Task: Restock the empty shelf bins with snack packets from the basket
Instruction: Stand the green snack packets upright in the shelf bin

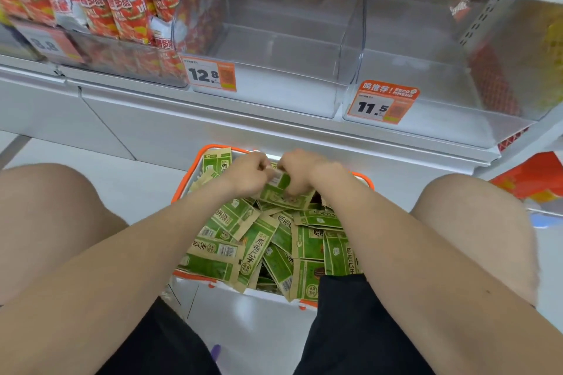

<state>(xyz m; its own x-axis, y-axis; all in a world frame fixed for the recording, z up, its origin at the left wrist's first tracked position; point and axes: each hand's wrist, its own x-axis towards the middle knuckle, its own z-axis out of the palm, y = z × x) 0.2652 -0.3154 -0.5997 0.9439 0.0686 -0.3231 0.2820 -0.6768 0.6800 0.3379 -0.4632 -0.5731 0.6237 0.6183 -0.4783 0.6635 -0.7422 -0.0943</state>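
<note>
Your two hands are down in the basket (186, 275), close to its far edge, and they almost touch each other. Your left hand (248, 172) has the fingers curled around a small bunch of green packets (281, 192), and your right hand (300, 170) grips the same bunch from the other side, also with curled fingers. The bunch is raised a little above the loose packets (253, 243), which lie in a disordered heap and fill the basket from the near edge to the far edge; some of them hang over the near rim. The basket has an orange rim and stands on the floor between your knees, just in front of the shelf (152, 119). On the shelf, along its front edge, two clear bins stand side by side and hold nothing: the middle bin (274, 39) carries the price tag 12.8 (210, 74) on its front, and the right bin (426, 49) carries the price tag 11.5 (380, 103). The bin at the left end of the shelf is full of red and white bags (122, 0). An orange box (536, 176) is on the floor beside your right knee.
</note>
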